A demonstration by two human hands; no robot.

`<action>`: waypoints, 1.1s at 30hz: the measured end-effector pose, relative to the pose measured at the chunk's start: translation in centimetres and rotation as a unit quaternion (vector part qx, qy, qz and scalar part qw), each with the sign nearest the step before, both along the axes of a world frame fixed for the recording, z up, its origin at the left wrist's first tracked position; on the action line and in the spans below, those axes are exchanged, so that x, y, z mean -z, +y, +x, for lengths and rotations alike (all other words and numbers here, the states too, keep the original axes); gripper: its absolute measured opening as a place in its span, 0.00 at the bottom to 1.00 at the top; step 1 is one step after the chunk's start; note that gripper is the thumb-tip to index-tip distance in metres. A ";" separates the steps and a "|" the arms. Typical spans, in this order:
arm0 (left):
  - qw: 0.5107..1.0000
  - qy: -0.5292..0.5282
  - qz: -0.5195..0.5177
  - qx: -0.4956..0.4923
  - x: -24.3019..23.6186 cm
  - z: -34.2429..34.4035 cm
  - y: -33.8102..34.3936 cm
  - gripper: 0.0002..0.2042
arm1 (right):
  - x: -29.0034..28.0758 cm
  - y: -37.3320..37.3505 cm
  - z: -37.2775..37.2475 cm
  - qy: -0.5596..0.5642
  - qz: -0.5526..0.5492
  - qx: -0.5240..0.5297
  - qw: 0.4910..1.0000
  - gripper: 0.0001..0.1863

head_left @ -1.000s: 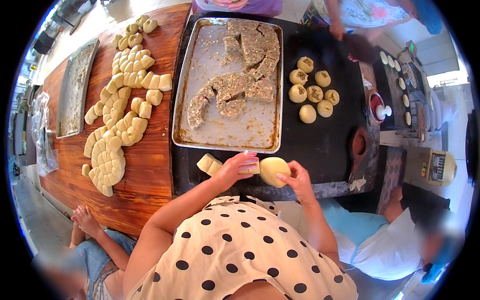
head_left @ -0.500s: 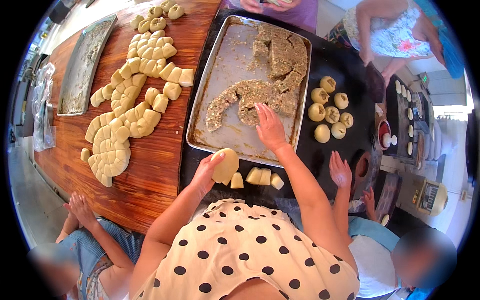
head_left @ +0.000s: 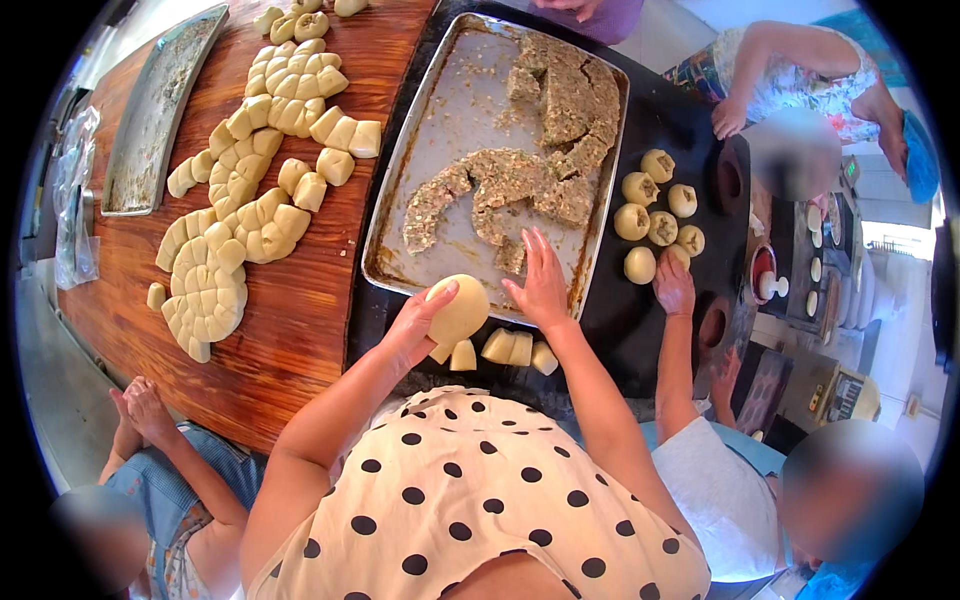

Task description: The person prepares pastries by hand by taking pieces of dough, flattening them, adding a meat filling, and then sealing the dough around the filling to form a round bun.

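Observation:
My left hand [head_left: 418, 325] holds a flat round dough wrapper [head_left: 459, 308] just past the tray's near edge, thumb on top. My right hand [head_left: 545, 290] reaches over the tray, its fingers stretched out and the thumb spread apart. A small chunk of chopped filling [head_left: 511, 257] lies against its fingers, separated from the large slab of filling [head_left: 575, 100]. The metal tray [head_left: 440, 110] has greasy brown edges. Cut dough pieces [head_left: 507, 346] sit between the tray and my body, partly hidden by my left hand.
Several filled buns [head_left: 661, 228] stand right of the tray; a co-worker's hand [head_left: 674, 285] touches the nearest ones. Many dough pieces [head_left: 208, 290] cover the wooden table [head_left: 310, 320] at left, beside another tray [head_left: 165, 110]. Co-workers stand on both sides and across.
My right hand has drawn back toward me, and a chunk of filling now lies apart from the slab. The wrapper faces up more. A co-worker's hand has reached the buns.

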State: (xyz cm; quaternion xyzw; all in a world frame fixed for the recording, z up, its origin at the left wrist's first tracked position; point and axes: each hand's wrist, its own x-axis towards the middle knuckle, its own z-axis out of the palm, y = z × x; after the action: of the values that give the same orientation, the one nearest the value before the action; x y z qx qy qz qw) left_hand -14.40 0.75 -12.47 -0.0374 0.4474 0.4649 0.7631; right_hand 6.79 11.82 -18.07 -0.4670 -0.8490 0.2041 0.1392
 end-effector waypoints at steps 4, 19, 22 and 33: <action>1.000 -0.002 0.002 -0.005 0.6 0.4 0.2 0.21 | 1.5 1.8 -0.1 -0.036 -0.108 -0.002 0.993 0.40; 0.992 -0.027 0.116 -0.032 -0.4 2.9 4.1 0.19 | -8.3 -4.9 -3.9 0.151 -0.034 0.063 0.986 0.35; 0.994 0.001 0.113 -0.004 -1.7 3.2 4.7 0.24 | -8.4 -4.5 -3.2 0.131 -0.010 0.042 0.990 0.37; 0.973 -0.201 0.116 0.014 -4.3 7.6 5.9 0.16 | -10.0 -4.6 -2.7 0.714 -0.299 0.338 0.536 0.26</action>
State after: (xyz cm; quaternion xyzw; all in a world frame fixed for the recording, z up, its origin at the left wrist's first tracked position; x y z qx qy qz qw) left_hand -6.80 6.70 -8.19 -0.0353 0.2287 0.4858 0.8429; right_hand 4.05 7.20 -8.05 -0.4331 -0.1366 0.6491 0.6103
